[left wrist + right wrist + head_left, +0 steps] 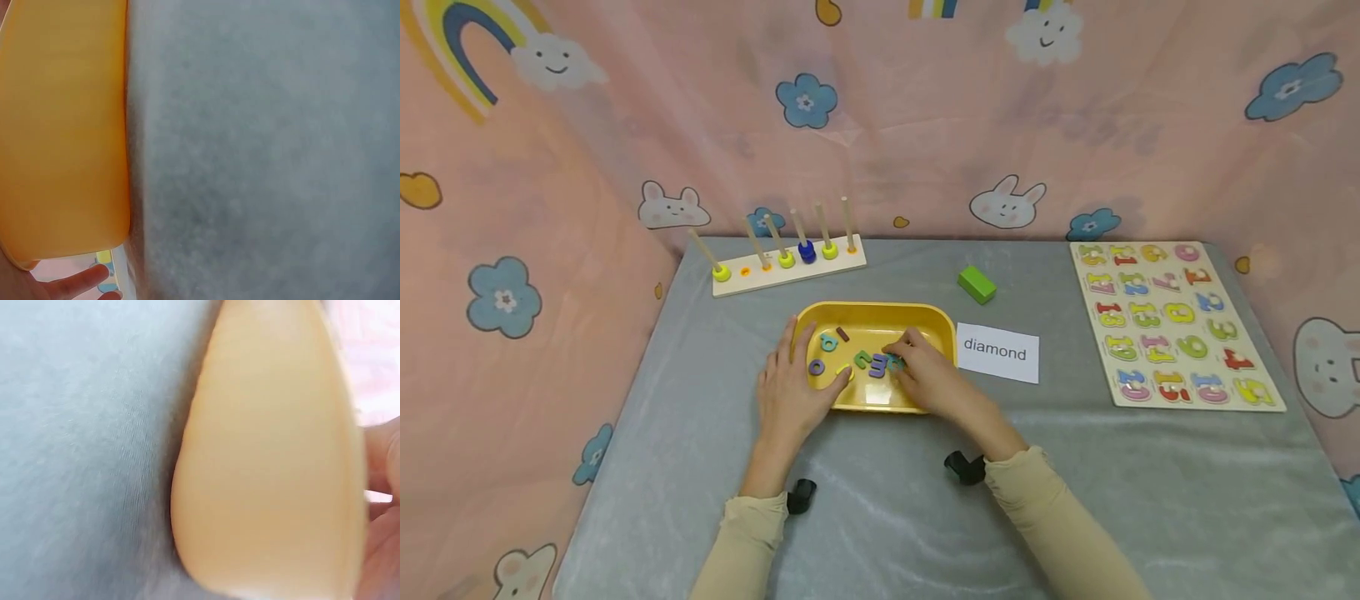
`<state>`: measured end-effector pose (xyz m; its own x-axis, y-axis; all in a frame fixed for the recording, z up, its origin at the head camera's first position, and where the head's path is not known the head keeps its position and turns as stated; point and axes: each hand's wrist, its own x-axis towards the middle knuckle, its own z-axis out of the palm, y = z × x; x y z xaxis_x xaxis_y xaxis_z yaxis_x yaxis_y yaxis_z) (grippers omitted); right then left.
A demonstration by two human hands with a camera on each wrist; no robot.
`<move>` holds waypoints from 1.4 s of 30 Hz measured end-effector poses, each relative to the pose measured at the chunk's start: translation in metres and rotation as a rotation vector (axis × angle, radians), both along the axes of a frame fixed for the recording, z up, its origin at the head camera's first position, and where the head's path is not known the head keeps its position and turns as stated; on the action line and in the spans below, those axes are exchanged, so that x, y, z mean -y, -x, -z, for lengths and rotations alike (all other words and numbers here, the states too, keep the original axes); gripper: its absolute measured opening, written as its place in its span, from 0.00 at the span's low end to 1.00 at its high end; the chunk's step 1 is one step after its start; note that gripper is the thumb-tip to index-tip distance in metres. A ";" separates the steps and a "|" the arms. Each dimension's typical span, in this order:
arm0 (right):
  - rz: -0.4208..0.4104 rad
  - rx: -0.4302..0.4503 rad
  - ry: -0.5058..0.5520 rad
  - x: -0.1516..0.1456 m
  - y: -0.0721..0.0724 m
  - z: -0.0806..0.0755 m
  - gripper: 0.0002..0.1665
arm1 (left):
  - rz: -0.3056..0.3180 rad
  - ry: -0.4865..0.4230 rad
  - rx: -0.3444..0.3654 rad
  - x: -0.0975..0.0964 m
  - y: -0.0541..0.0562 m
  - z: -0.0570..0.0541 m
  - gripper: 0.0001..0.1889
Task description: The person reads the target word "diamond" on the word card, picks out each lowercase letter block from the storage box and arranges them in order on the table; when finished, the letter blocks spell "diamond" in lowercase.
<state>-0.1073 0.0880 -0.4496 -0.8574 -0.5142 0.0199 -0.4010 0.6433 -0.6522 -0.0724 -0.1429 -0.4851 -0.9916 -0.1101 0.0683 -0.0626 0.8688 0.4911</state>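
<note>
A yellow tray (880, 312) holds several small coloured letters. My left hand (793, 387) grips its left side, fingers along the outside of the wall and thumb inside, by a yellow letter (844, 372). My right hand (932, 379) reaches over the tray's right front, thumb and index finger pinching a teal letter (894, 362) beside a purple m (877, 366). A green n (862, 360), a purple o (816, 367), another teal letter (828, 342) and a dark red bar-shaped letter (842, 334) lie to the left. Both wrist views mostly show the tray's outer wall (62, 137).
A card (997, 353) reading "diamond" lies against the tray's right side, with a green block (977, 285) behind it. A peg board (790, 271) with rings stands at the back left. At right lies a number puzzle board (1101, 367). Grey cloth (865, 500) covers the table.
</note>
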 end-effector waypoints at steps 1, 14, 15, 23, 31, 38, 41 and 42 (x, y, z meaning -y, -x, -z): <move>0.008 0.001 0.048 -0.004 -0.002 -0.001 0.18 | 0.001 -0.001 0.000 0.000 0.000 0.000 0.48; 0.477 0.012 0.332 -0.084 -0.009 -0.018 0.15 | -0.008 0.000 0.023 0.000 -0.002 0.000 0.48; 0.499 0.027 0.319 -0.088 -0.009 -0.017 0.16 | -0.010 0.002 0.029 0.000 -0.002 -0.001 0.48; 0.574 0.071 0.212 -0.099 -0.018 0.003 0.10 | -0.005 0.006 0.041 0.000 -0.001 -0.002 0.48; 0.558 0.195 0.118 -0.088 -0.031 0.025 0.07 | -0.003 -0.002 0.033 0.000 -0.001 -0.002 0.48; 0.579 0.175 0.030 -0.083 -0.037 0.031 0.10 | -0.003 0.004 0.040 0.000 0.000 -0.002 0.48; 0.589 0.151 -0.033 -0.081 -0.038 0.033 0.15 | -0.004 0.004 0.043 0.000 0.000 -0.001 0.48; 0.593 0.140 -0.047 -0.080 -0.038 0.033 0.17 | -0.005 0.002 0.044 0.001 0.000 -0.001 0.48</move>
